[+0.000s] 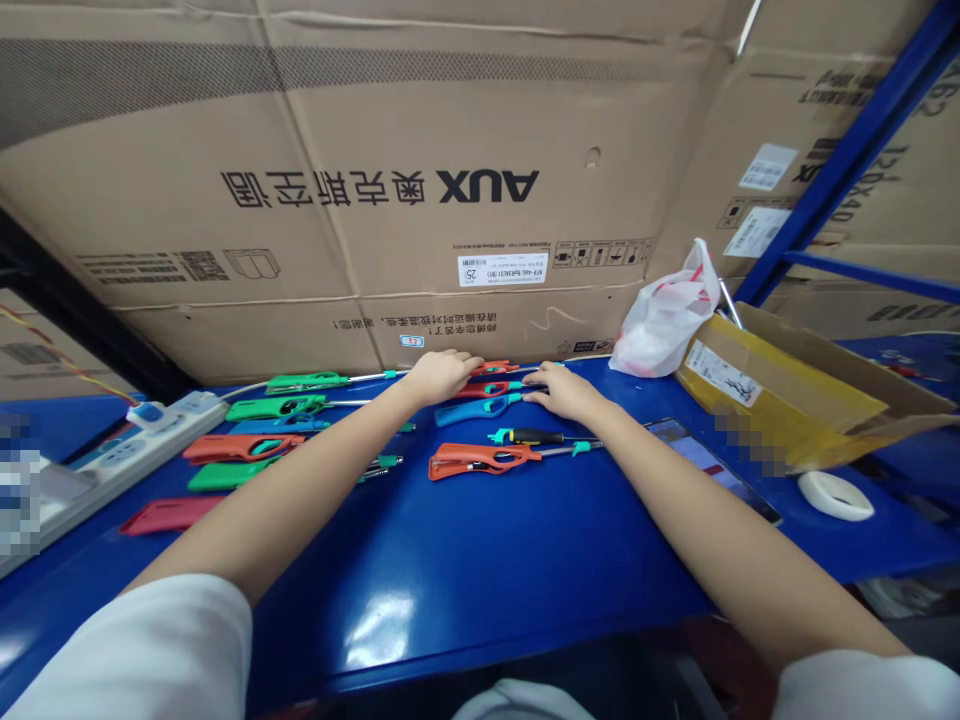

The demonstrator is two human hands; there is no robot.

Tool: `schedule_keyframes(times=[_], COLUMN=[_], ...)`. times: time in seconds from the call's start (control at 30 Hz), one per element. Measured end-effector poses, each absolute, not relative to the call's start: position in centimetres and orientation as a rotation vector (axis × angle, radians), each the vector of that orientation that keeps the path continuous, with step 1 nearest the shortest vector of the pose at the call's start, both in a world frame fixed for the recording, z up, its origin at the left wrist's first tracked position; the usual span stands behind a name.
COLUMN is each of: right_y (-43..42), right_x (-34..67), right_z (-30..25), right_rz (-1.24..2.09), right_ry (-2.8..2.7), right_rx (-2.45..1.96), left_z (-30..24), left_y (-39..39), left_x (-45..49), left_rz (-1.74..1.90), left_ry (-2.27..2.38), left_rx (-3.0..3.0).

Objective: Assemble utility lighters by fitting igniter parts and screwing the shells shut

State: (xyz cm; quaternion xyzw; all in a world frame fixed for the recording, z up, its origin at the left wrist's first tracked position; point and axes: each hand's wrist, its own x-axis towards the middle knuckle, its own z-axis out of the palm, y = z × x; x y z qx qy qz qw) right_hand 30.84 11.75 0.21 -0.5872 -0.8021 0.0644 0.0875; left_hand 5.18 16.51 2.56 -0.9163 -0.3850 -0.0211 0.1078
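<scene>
At my far left, the power strip [191, 408] carries a plug [150, 416], and its cord runs along behind the left group of lighters [221, 450]; a lighter pushed that way might snag it. My left forearm crosses above that group, so lowering it could knock the neat row askew.

My left hand [441, 374] reaches to the farthest orange lighter [491, 368] of the middle row, close to the cardboard wall [360, 260]. I cannot tell whether those fingers grasp it or merely touch it. Nearer me lie the red lighter [484, 390], the blue lighter [476, 409], then the screwdriver [535, 436] and the near orange lighter [469, 459]. They lie so close that moving one could drag its neighbour, and the screwdriver might roll.

My right hand [566, 393] is bent over the nozzle ends of the red and blue ones; whether its fingers are clenched on either, I cannot tell. Under my right forearm is a flat screen device [694, 455], which my arm could nudge.

As for containers, the plastic bag [660, 325] is bunched up, something red showing through, its contents unclear. Beside it, the open carton [787, 390] hides most of its inside from me.
</scene>
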Motion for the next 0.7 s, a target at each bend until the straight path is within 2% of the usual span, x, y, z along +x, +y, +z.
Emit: schedule_keyframes(times=[0.37, 0.7], right_y=[12.7, 13.8], right_x=[29.6, 30.5], right_z=[-0.4, -0.2], right_rz=[0.059, -0.083], right_ry=[-2.225, -2.312], right_rx=[-1.892, -1.775], left_z=[3.5, 2.3], left_y=[14.0, 11.5], left_x=[3.5, 2.8], left_rz=[-0.141, -0.119], left_ry=[-1.155, -1.030], left_rx=[-2.550, -2.618])
